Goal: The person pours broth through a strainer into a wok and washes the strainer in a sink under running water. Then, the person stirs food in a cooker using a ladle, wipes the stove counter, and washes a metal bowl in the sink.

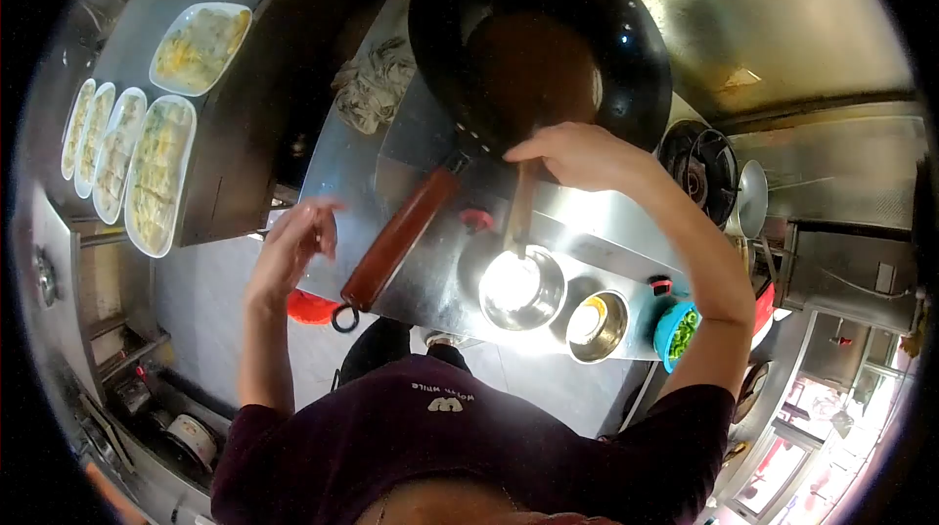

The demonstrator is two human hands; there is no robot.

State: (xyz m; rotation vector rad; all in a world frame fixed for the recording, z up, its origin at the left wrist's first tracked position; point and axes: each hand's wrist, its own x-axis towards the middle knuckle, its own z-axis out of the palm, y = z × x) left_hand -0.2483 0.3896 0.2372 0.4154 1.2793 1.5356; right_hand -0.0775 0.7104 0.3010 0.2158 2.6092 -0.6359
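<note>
A large black wok (440,45) with a pool of brownish liquid (533,65) in it stands on the steel counter. My right hand (577,155) is at its near rim, fingers wrapped round a wooden utensil handle (519,212). That handle slants down over a shiny metal bowl (548,305); the utensil's working end cannot be made out. To the left, my left hand (301,236) hovers with loosely bent fingers and holds nothing. It is nearest the wok's long reddish-brown handle (401,236), apart from it.
A second metal bowl (608,341) and a blue bowl of chopped green vegetables (673,334) sit at right. A crumpled cloth (374,85) lies left of the wok. Several white dishes of food (161,173) stand on the left counter. A burner (696,178) is at right.
</note>
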